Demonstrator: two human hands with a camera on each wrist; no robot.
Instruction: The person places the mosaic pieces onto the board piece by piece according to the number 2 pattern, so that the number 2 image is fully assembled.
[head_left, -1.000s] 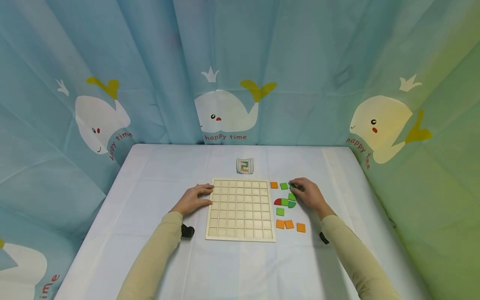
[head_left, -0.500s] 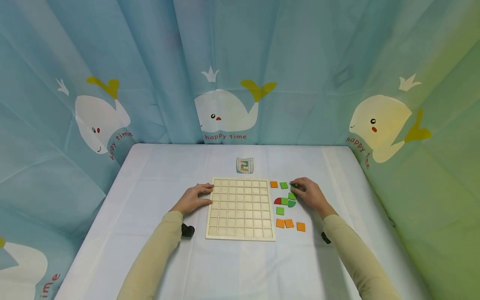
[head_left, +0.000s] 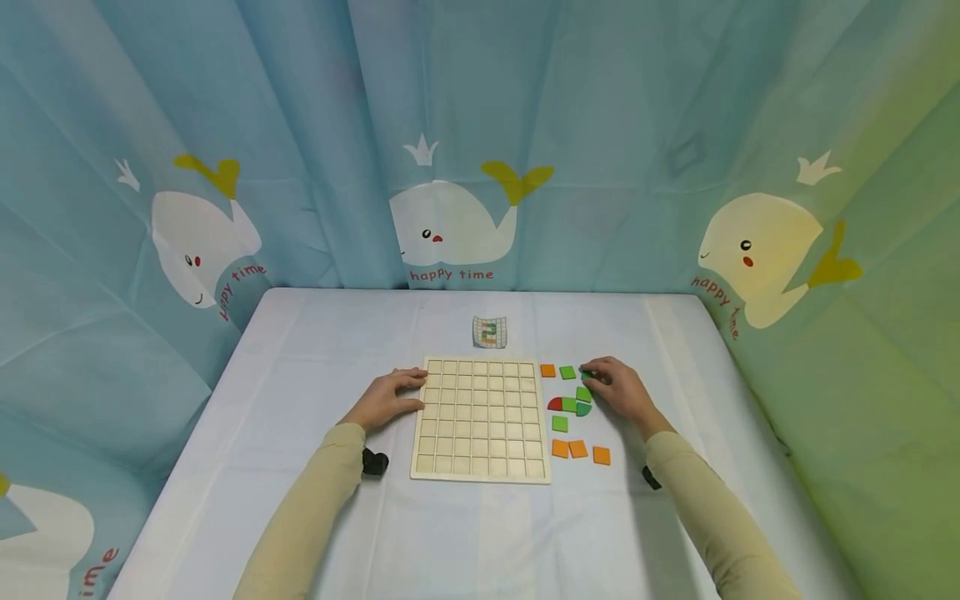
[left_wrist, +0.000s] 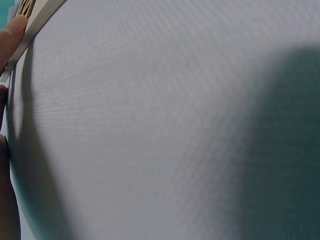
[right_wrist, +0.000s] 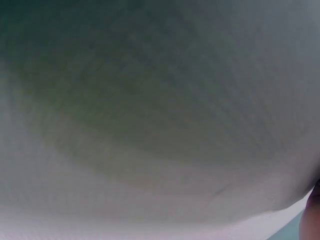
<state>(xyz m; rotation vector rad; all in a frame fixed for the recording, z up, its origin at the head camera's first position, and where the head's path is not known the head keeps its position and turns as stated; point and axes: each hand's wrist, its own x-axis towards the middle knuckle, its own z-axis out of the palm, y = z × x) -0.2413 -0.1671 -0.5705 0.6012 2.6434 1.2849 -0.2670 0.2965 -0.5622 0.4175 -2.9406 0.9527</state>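
A pale wooden grid board (head_left: 481, 421) lies flat on the table. At its left edge my left hand (head_left: 380, 397) rests with fingers spread, fingertips and thumb on the rim. The left wrist view shows the thumb (left_wrist: 11, 37) against the board's side (left_wrist: 37, 17). Right of the board, my right hand (head_left: 621, 389) pinches a dark green tile (head_left: 586, 375), mostly hidden by the fingers. Below that hand lie a light green tile (head_left: 583, 393), a teal quarter-round tile (head_left: 583, 409), a green square tile (head_left: 569, 404) and a red quarter-round tile (head_left: 555, 404).
A small pattern card (head_left: 490, 332) lies behind the board. Orange (head_left: 548, 371) and green (head_left: 567, 372) square tiles sit by its upper right corner. Another green square (head_left: 560, 424) and several orange squares (head_left: 577, 449) lie lower down. A whale-print curtain (head_left: 453, 221) surrounds the table.
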